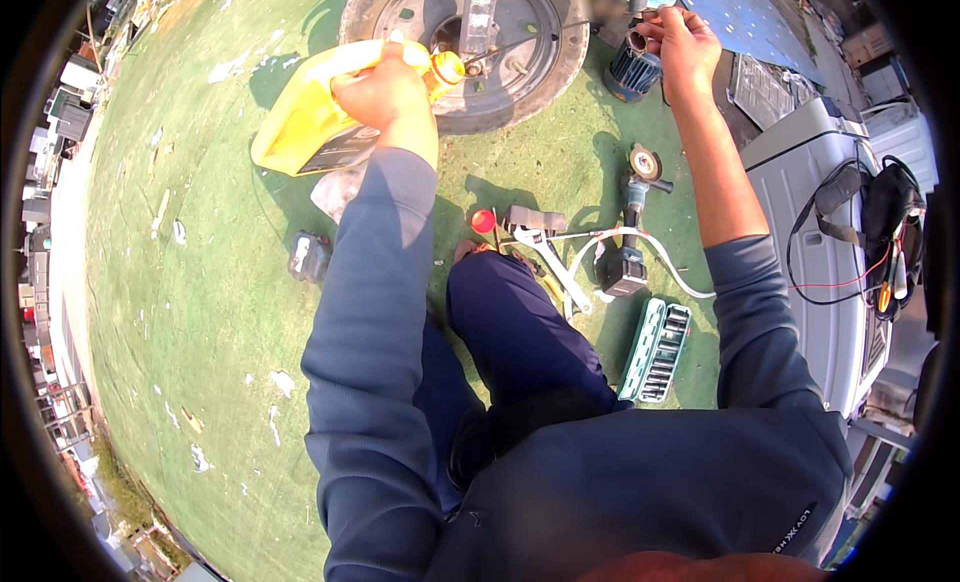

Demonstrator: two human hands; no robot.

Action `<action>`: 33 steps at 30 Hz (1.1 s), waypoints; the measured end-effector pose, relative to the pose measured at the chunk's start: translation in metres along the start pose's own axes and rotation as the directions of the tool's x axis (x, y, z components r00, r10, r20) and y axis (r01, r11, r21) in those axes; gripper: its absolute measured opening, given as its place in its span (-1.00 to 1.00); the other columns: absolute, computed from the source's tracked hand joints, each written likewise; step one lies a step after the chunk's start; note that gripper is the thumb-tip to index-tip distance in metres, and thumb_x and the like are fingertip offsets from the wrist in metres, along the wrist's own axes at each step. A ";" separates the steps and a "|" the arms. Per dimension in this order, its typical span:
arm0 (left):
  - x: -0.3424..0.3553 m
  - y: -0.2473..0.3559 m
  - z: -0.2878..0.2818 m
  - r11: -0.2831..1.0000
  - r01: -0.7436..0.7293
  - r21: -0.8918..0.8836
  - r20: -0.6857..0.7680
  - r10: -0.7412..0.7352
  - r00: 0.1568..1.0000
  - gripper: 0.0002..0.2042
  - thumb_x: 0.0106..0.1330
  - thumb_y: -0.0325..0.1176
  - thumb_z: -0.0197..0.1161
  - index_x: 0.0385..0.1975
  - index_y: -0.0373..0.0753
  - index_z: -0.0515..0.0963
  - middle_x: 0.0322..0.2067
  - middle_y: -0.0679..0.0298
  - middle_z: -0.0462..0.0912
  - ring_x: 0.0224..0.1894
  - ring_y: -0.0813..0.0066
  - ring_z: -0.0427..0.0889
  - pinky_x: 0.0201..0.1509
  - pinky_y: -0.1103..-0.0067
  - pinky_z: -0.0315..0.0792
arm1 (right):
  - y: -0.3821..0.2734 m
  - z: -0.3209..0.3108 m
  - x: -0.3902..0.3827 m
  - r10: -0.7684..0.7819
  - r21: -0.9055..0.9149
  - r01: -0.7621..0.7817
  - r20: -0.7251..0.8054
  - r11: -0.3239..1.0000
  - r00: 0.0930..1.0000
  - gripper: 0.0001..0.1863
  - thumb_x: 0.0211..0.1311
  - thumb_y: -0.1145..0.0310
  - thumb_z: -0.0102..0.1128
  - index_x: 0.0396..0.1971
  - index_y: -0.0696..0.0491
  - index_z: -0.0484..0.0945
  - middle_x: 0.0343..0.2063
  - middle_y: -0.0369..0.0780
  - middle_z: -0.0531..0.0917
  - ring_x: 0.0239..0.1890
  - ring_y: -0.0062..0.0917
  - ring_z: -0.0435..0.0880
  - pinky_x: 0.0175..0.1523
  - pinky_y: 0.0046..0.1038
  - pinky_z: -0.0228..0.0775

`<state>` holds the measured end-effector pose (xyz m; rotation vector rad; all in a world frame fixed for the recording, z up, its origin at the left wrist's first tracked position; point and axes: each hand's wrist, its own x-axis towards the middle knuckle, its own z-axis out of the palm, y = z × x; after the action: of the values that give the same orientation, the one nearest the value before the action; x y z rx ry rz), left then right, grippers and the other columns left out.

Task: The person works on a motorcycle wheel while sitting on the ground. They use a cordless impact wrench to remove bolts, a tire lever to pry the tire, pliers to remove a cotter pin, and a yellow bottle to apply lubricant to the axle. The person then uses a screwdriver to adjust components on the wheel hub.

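A tilted yellow jug [300, 112] in the left hand [388, 90], its orange mouth beside the hub of a wheel [510, 80] on the green floor [215, 312].
From left to right, we judge the jug to be thin, springy plastic, slippery if oily and heavier the fuller it is; its fill is hidden from us. We would hold it by the upper grip behind the neck, where the left hand is wrapped closed. Below the wheel we find a red cap [483, 221], then an open green case [643, 344] with metal sockets in rows. The right hand [688, 52] has its fingers bent together above a blue motor [632, 77]; we cannot tell whether they grip anything.
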<state>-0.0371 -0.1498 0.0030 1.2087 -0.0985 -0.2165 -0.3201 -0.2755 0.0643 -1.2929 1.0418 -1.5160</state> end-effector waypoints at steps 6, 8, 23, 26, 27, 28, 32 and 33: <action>-0.019 0.021 0.001 0.999 -0.028 -0.039 0.044 0.029 0.999 -0.69 0.16 -0.64 0.48 -0.17 -0.37 0.49 -0.25 0.15 0.70 -0.27 0.34 0.72 -0.20 0.44 0.65 | -0.002 -0.002 0.003 -0.010 -0.008 0.010 0.019 1.000 1.000 -0.85 0.35 0.40 0.24 -0.39 0.15 0.56 -0.41 -0.17 0.75 -0.47 -0.59 0.74 -0.47 -0.62 0.46; -0.021 0.022 0.003 0.998 -0.046 -0.031 0.072 0.048 0.996 -0.68 0.15 -0.64 0.48 -0.18 -0.36 0.48 -0.26 0.16 0.70 -0.27 0.35 0.71 -0.17 0.45 0.64 | -0.003 -0.003 0.004 -0.022 -0.007 0.022 0.026 1.000 0.999 -0.85 0.35 0.39 0.25 -0.39 0.15 0.56 -0.41 -0.18 0.75 -0.48 -0.59 0.74 -0.47 -0.62 0.46; -0.014 0.022 0.003 0.985 -0.145 -0.097 0.240 0.165 0.957 -0.65 0.20 -0.72 0.36 -0.10 -0.37 0.36 -0.28 0.11 0.69 -0.31 0.35 0.74 -0.17 0.49 0.64 | -0.013 -0.006 0.005 -0.073 0.055 0.070 0.055 0.996 0.996 -0.86 0.33 0.40 0.24 -0.41 0.14 0.57 -0.42 -0.19 0.76 -0.49 -0.64 0.72 -0.48 -0.62 0.46; -0.015 0.025 0.001 0.981 -0.171 -0.091 0.259 0.189 0.947 -0.65 0.19 -0.71 0.38 -0.09 -0.38 0.39 -0.27 0.11 0.69 -0.28 0.34 0.74 -0.15 0.46 0.64 | -0.013 0.008 -0.008 -0.090 0.075 0.085 0.066 0.994 0.994 -0.86 0.33 0.41 0.24 -0.41 0.13 0.56 -0.42 -0.19 0.76 -0.49 -0.63 0.73 -0.48 -0.63 0.46; -0.017 0.029 0.001 0.980 -0.174 -0.099 0.255 0.194 0.947 -0.66 0.19 -0.71 0.39 -0.10 -0.39 0.41 -0.27 0.11 0.70 -0.28 0.34 0.74 -0.15 0.44 0.64 | -0.012 0.017 -0.015 -0.070 0.078 0.064 0.087 0.995 0.994 -0.87 0.32 0.42 0.24 -0.40 0.15 0.57 -0.43 -0.19 0.76 -0.50 -0.62 0.73 -0.48 -0.62 0.47; -0.020 0.032 0.001 0.978 -0.178 -0.106 0.251 0.200 0.947 -0.67 0.18 -0.70 0.40 -0.11 -0.40 0.44 -0.27 0.11 0.70 -0.28 0.33 0.74 -0.15 0.42 0.64 | -0.008 0.026 -0.022 -0.051 0.082 0.042 0.108 0.996 0.993 -0.87 0.31 0.42 0.24 -0.40 0.16 0.57 -0.43 -0.19 0.76 -0.50 -0.62 0.73 -0.47 -0.61 0.47; -0.027 0.039 0.004 0.971 -0.172 -0.165 0.294 0.215 0.931 -0.65 0.20 -0.69 0.40 -0.08 -0.41 0.42 -0.25 0.09 0.71 -0.28 0.32 0.74 -0.16 0.43 0.64 | 0.016 0.065 -0.057 0.029 -0.018 -0.025 0.254 1.000 0.967 -0.87 0.31 0.40 0.25 -0.35 0.16 0.60 -0.43 -0.22 0.76 -0.49 -0.65 0.71 -0.42 -0.59 0.47; -0.028 0.039 0.004 0.971 -0.174 -0.165 0.316 0.219 0.923 -0.64 0.20 -0.68 0.41 -0.07 -0.41 0.41 -0.25 0.08 0.71 -0.28 0.32 0.74 -0.16 0.43 0.64 | 0.025 0.076 -0.065 0.057 -0.065 -0.040 0.293 0.997 0.954 -0.87 0.31 0.39 0.26 -0.34 0.16 0.61 -0.43 -0.24 0.76 -0.48 -0.67 0.69 -0.39 -0.58 0.47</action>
<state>-0.0608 -0.1342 0.0425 1.0114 -0.4922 -0.2448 -0.2371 -0.2251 0.0316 -1.4707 0.9211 -1.2173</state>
